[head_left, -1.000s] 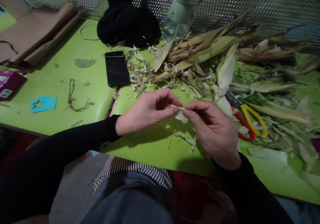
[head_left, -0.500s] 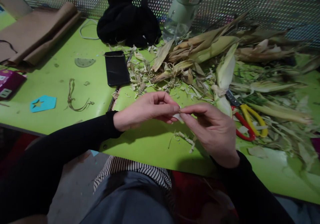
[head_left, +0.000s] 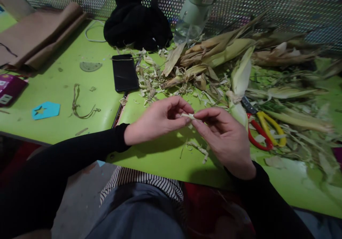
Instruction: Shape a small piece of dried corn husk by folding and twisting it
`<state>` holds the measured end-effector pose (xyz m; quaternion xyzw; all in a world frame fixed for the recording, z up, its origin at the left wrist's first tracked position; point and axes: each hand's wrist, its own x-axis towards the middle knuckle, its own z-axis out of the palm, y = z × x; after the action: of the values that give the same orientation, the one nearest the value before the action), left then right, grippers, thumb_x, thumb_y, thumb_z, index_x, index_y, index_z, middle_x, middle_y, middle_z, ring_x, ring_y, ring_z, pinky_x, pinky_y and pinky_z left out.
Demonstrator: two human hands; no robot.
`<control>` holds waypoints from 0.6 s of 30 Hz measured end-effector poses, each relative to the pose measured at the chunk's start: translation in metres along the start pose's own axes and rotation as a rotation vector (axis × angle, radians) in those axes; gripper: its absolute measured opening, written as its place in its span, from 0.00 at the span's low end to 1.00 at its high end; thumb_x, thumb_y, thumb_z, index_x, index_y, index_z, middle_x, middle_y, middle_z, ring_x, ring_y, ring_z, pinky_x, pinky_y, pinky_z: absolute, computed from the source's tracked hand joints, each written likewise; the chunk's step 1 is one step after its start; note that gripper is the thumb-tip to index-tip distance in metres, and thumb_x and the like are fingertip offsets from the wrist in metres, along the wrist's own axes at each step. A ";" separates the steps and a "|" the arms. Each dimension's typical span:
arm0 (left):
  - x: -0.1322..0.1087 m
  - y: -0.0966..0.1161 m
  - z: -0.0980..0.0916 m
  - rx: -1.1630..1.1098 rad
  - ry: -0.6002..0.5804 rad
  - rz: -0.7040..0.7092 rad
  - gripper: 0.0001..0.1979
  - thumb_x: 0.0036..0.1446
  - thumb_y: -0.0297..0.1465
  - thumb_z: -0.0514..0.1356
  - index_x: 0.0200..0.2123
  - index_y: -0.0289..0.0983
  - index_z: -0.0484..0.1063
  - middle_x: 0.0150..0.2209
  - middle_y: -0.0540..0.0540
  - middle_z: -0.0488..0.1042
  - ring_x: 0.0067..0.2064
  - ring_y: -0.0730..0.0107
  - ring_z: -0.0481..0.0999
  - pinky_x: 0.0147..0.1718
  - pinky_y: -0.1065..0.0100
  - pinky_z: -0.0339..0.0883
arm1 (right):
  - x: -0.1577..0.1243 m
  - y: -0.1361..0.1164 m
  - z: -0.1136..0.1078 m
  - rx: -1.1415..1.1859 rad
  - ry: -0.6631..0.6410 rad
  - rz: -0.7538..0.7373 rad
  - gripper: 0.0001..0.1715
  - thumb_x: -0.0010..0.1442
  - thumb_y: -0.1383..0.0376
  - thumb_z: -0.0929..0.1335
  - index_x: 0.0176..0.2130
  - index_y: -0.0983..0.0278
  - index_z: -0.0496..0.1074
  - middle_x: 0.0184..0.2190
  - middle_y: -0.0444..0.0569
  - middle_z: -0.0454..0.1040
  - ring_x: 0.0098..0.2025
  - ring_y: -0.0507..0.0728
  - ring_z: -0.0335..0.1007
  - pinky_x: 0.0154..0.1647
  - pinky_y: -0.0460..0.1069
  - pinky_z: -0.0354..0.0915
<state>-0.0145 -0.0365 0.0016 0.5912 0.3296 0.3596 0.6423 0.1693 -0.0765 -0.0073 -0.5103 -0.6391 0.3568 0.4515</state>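
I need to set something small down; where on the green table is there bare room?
Bare patches: between the phone and the twine, and below the left hand, bordered by the front edge of the table and the husk scrap. Crowded: right of the phone with shreds and husks, and around the scissors.

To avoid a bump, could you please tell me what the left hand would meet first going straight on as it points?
The left hand would probably meet the right hand, which holds the same pale strip just ahead; exact depth is unclear.
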 end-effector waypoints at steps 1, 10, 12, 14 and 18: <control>0.000 0.001 0.000 -0.020 -0.014 -0.034 0.07 0.57 0.26 0.64 0.37 0.32 0.69 0.30 0.51 0.71 0.31 0.80 0.70 0.31 0.74 0.64 | 0.000 0.000 0.000 -0.008 -0.001 -0.008 0.05 0.60 0.64 0.74 0.38 0.59 0.75 0.35 0.45 0.77 0.37 0.54 0.76 0.43 0.50 0.74; -0.001 0.005 -0.007 -0.154 -0.093 -0.181 0.06 0.59 0.28 0.64 0.38 0.32 0.71 0.30 0.49 0.77 0.31 0.78 0.75 0.36 0.72 0.70 | -0.001 0.005 -0.003 -0.178 0.041 -0.191 0.05 0.61 0.68 0.73 0.38 0.57 0.76 0.35 0.45 0.77 0.38 0.55 0.75 0.42 0.52 0.71; -0.002 0.005 -0.007 -0.198 -0.100 -0.193 0.06 0.60 0.29 0.64 0.37 0.32 0.71 0.31 0.48 0.78 0.32 0.78 0.77 0.38 0.71 0.72 | 0.000 0.004 -0.003 -0.178 0.036 -0.224 0.06 0.60 0.69 0.72 0.37 0.57 0.75 0.34 0.44 0.77 0.37 0.55 0.74 0.41 0.52 0.71; -0.002 0.006 -0.007 -0.202 -0.098 -0.185 0.06 0.60 0.29 0.64 0.35 0.32 0.71 0.31 0.48 0.78 0.32 0.78 0.76 0.38 0.71 0.72 | 0.000 0.002 -0.004 -0.175 0.023 -0.232 0.06 0.60 0.68 0.72 0.36 0.56 0.75 0.34 0.44 0.77 0.37 0.55 0.74 0.41 0.53 0.71; -0.001 0.006 -0.006 -0.166 -0.073 -0.154 0.04 0.56 0.24 0.65 0.33 0.32 0.71 0.28 0.51 0.75 0.30 0.80 0.74 0.34 0.74 0.69 | 0.001 0.000 -0.004 -0.158 -0.016 -0.187 0.04 0.61 0.67 0.71 0.36 0.57 0.74 0.35 0.46 0.77 0.38 0.56 0.74 0.42 0.53 0.71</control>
<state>-0.0208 -0.0337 0.0072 0.5216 0.3197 0.3133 0.7264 0.1732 -0.0759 -0.0061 -0.4799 -0.7135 0.2657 0.4359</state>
